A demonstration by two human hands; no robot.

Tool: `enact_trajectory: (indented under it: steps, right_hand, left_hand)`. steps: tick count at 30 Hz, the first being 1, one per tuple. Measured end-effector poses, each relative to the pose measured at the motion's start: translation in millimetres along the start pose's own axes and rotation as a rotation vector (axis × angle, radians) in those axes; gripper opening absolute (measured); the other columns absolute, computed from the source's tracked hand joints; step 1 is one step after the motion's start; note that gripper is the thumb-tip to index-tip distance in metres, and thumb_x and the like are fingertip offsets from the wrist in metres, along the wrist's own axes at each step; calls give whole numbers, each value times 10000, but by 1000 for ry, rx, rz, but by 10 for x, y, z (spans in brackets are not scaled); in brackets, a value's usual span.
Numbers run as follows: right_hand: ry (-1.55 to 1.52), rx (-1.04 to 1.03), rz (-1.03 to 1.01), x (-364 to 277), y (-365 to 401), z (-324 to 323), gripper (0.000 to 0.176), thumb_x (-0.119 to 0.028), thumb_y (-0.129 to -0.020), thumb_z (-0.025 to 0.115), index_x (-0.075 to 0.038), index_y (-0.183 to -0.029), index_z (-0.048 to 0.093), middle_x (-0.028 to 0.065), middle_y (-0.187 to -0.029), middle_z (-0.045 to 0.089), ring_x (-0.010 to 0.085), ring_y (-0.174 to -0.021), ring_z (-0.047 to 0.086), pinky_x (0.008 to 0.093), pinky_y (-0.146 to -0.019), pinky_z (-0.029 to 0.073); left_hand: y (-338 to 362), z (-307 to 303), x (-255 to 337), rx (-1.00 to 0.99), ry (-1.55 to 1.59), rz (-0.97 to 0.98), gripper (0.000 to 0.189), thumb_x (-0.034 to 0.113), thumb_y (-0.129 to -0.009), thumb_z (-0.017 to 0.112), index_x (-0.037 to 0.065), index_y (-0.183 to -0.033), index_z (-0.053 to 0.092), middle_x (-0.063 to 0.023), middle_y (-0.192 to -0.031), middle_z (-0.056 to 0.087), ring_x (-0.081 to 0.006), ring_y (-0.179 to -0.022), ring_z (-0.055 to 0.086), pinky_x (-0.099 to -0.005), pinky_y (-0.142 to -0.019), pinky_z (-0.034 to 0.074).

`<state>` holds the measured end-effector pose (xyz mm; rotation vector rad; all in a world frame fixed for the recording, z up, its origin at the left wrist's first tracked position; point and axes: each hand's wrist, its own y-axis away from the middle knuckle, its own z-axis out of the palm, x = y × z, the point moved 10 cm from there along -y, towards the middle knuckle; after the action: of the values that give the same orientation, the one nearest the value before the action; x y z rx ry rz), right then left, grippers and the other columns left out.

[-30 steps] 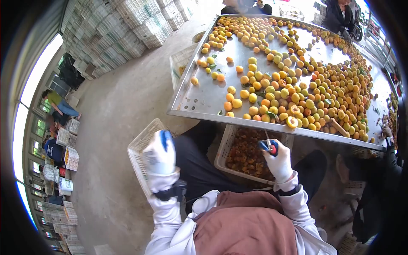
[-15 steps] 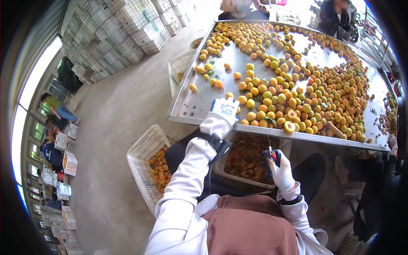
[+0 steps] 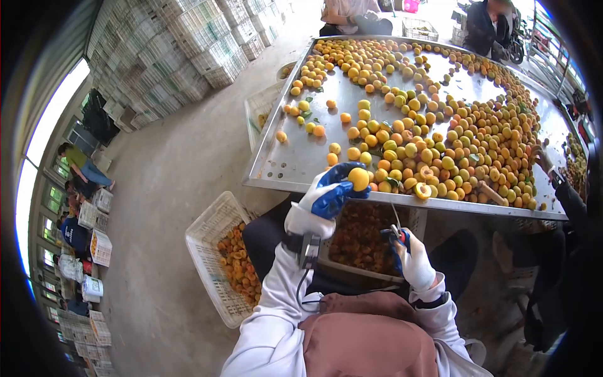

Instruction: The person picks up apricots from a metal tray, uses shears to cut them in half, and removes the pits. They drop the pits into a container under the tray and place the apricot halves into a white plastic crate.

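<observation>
My left hand (image 3: 328, 196), in a white glove with a blue coated palm, grips a yellow apricot (image 3: 358, 180) between thumb and fingers at the front edge of the metal table (image 3: 289, 184). Below that edge and further right, my right hand (image 3: 414, 262), gloved the same way, is closed round the handle of a small knife (image 3: 396, 217). The thin blade points up, apart from the held apricot. Many whole apricots (image 3: 465, 147) lie on the table, and a halved apricot (image 3: 423, 190) showing its pit rests near the edge.
Under the table edge stands a crate (image 3: 326, 254) of dark apricot pieces. Another white crate (image 3: 204, 251) with orange halves is to my left. A wooden stick (image 3: 492, 193) lies among the fruit. People sit around the table, and crate stacks (image 3: 169, 50) rise behind.
My left hand has lifted off the fruit and turned toward me, now with an apricot in its fingers. The right hand with the knife has barely moved.
</observation>
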<state>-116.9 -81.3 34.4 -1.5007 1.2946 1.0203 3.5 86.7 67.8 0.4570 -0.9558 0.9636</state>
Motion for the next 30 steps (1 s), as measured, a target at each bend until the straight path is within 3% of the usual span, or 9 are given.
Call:
enact_trajectory:
  steps: [3, 6, 10, 12, 20, 27, 30]
  right_hand:
    - [-35, -73, 50, -59, -33, 137, 170, 9, -964, 548, -11, -1125, 600, 78, -751, 552, 171, -653, 497, 306, -629, 449]
    - [-17, -95, 31, -147, -61, 206, 140, 13, -963, 542, -9, -1091, 596, 77, -736, 534, 171, -636, 477, 308, -612, 432]
    - [-76, -77, 8, -97, -10, 239, 119, 7, -967, 518, -3, -1062, 588, 82, -711, 524, 172, -608, 467, 306, -592, 423]
    - [-59, -92, 17, -91, 3, 270, 126, 10, -965, 515, -1, -1066, 590, 75, -707, 530, 169, -606, 470, 303, -592, 431]
    - [-21, -133, 9, -316, 24, 292, 175, 11, -964, 508, -9, -1104, 612, 70, -727, 594, 165, -625, 572, 295, -603, 475]
    - [28, -209, -60, -336, 15, 251, 138, -10, -958, 532, -20, -1063, 620, 83, -686, 577, 195, -591, 574, 317, -573, 458]
    - [44, -281, -65, -280, 26, 252, 96, -21, -953, 545, -24, -1022, 613, 95, -658, 561, 223, -558, 551, 329, -558, 448]
  left_hand:
    - [242, 233, 0, 38, 155, 86, 530, 217, -964, 633, -26, -1405, 469, -199, -1325, 579, -272, -1117, 635, -404, -1009, 504]
    - [337, 379, -23, 0, 251, 53, 553, 252, -977, 613, -19, -1431, 448, -214, -1371, 548, -258, -1126, 623, -406, -1022, 490]
    - [412, 362, 10, 74, -6, 109, 570, 170, -948, 659, -11, -1443, 442, -192, -1345, 575, -241, -1073, 639, -373, -978, 512]
    - [426, 334, -4, 80, 46, 114, 595, 101, -920, 687, -7, -1449, 438, -181, -1341, 581, -241, -1083, 638, -365, -985, 513]
    - [492, 465, 194, 26, -139, 220, 646, 20, -904, 685, -43, -1472, 383, -183, -1382, 557, -285, -1278, 554, -417, -1117, 422]
    - [581, 467, 149, -38, -121, 123, 543, 80, -921, 688, -56, -1399, 468, -189, -1361, 575, -283, -1249, 575, -410, -1106, 428]
    - [613, 466, 72, -79, -67, 34, 509, -23, -916, 635, -36, -1400, 479, -174, -1370, 574, -268, -1285, 554, -379, -1121, 408]
